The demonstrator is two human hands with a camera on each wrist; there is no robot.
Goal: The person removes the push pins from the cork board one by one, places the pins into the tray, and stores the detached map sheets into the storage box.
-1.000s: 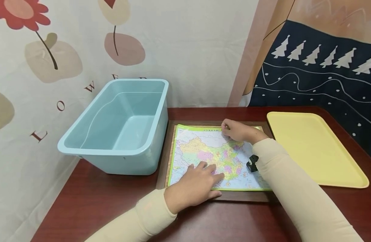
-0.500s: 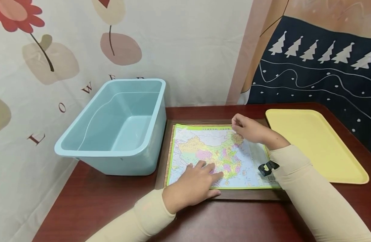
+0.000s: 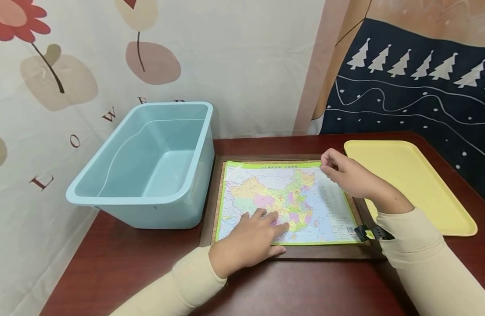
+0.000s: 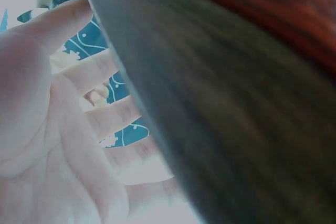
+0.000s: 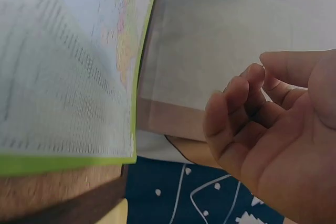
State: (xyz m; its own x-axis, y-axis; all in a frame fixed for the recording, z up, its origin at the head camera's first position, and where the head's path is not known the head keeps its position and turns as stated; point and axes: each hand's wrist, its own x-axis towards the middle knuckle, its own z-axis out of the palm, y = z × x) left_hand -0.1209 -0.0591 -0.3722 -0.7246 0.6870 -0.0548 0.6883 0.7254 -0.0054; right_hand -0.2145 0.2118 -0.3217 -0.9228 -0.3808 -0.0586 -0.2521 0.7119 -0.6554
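Observation:
A printed map [image 3: 282,180] with a green border lies on a cork board in a brown wooden frame [image 3: 325,252]. My left hand [image 3: 250,239] rests on the map's lower middle with its fingers spread straight and its thumb over the front frame. In the left wrist view, the frame's side [image 4: 184,93] hides the fingertips. My right hand [image 3: 346,173] is over the map's upper right, thumb and forefinger tips close together. The right wrist view shows that hand [image 5: 262,135] with curled fingers, apart from the map's edge [image 5: 137,87], nothing visible in its grasp.
A deep light-blue plastic tub [image 3: 195,188] stands left of the board on the dark red table [image 3: 250,292]. To the right lies a flat yellow tray [image 3: 416,184], close to the frame. Printed cloth [image 3: 246,66] hangs behind the table.
My right hand has moved to the right along the map's top edge, uncovering more of the upper right part. The left hand has stayed in place on the map.

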